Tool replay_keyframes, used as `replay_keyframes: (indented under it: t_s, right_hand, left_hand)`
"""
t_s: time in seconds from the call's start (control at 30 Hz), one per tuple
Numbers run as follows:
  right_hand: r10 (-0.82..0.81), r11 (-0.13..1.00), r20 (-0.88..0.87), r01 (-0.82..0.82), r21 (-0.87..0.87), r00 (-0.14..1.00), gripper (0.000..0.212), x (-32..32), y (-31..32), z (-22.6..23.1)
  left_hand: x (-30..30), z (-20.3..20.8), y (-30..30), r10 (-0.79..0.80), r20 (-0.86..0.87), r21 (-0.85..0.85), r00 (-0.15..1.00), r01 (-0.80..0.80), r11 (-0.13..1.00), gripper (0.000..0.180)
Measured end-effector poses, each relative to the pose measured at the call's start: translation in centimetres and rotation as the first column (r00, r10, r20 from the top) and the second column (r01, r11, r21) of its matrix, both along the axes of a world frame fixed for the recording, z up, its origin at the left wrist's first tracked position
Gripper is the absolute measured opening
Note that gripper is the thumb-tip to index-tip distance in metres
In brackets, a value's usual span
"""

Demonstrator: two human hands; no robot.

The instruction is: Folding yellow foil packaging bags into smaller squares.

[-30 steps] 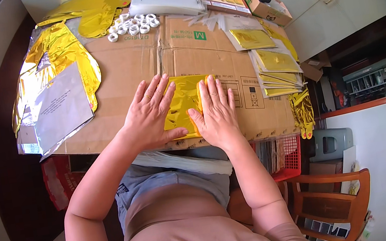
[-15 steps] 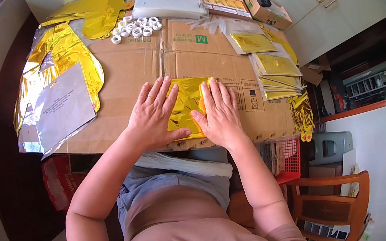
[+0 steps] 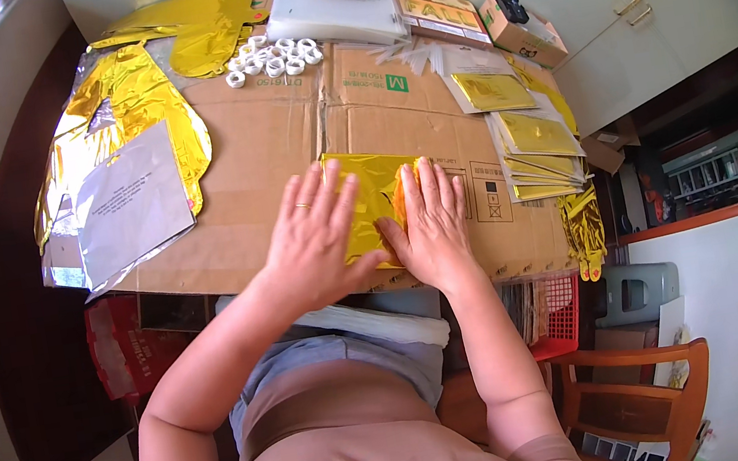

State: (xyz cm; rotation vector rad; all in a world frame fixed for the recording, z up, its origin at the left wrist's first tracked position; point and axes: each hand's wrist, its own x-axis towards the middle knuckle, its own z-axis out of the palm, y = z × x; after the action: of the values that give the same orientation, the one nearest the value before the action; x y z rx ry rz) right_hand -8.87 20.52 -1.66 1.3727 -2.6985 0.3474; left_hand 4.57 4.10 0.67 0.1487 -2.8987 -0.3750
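Observation:
A folded gold foil piece (image 3: 366,178) lies on the cardboard near its front edge. My left hand (image 3: 317,239) is over the foil's left side, palm down with fingers spread, a ring on one finger. Whether it touches the foil I cannot tell. My right hand (image 3: 432,235) lies flat over the foil's right part, fingers stretched out and close together. Under its edge shows a bit of bright orange cloth (image 3: 398,197), mostly hidden by the hand.
White ribbon rolls (image 3: 269,58) sit at the back, beside a stack of clear plastic sleeves (image 3: 333,4). Gold foil balloons (image 3: 140,93) and a printed sheet (image 3: 131,191) lie left. Packed gold foils (image 3: 537,131) are piled right. A wooden chair (image 3: 641,390) stands at lower right.
The view has shifted slightly. My left hand has drawn back a little, uncovering the foil's far left corner. My right hand, still flat, has slid slightly right with the orange cloth.

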Motion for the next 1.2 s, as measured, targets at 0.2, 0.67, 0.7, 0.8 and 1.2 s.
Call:
replay_keyframes:
  t_s: [0.2, 0.67, 0.7, 0.8, 1.2]
  right_hand:
    - [-0.007, 1.000, -0.001, 0.007, 0.001, 1.000, 0.078, -0.1, 0.4, -0.5]
    - [-0.014, 0.991, 0.028, 0.018, -0.133, 0.999, 0.063, -0.1, -0.4, 0.6]
    - [-0.015, 0.993, 0.018, 0.017, -0.118, 1.000, 0.063, -0.4, -0.6, 0.1]
    - [-0.016, 0.993, 0.010, 0.017, -0.113, 1.000, 0.063, -0.6, -0.3, -0.3]
    - [-0.034, 0.766, 0.207, 0.158, -0.624, 0.978, 0.033, 2.0, 5.4, 1.5]
  left_hand:
    - [-2.0, -2.5, 1.8, -0.129, -0.103, 0.025, 0.986, 0.133, 0.991, 0.092]
    - [-1.5, -2.2, 0.9, -0.163, -0.086, 0.127, 0.983, 0.173, 0.977, 0.091]
    - [-1.5, -2.1, 0.8, -0.161, -0.109, 0.167, 0.981, 0.177, 0.970, 0.090]
    - [-1.5, -1.5, -0.3, -0.105, -0.284, 0.428, 0.953, 0.224, 0.876, 0.081]
    - [-1.6, 0.2, -4.9, 0.143, -0.210, 0.444, 0.967, -0.036, 0.895, 0.068]
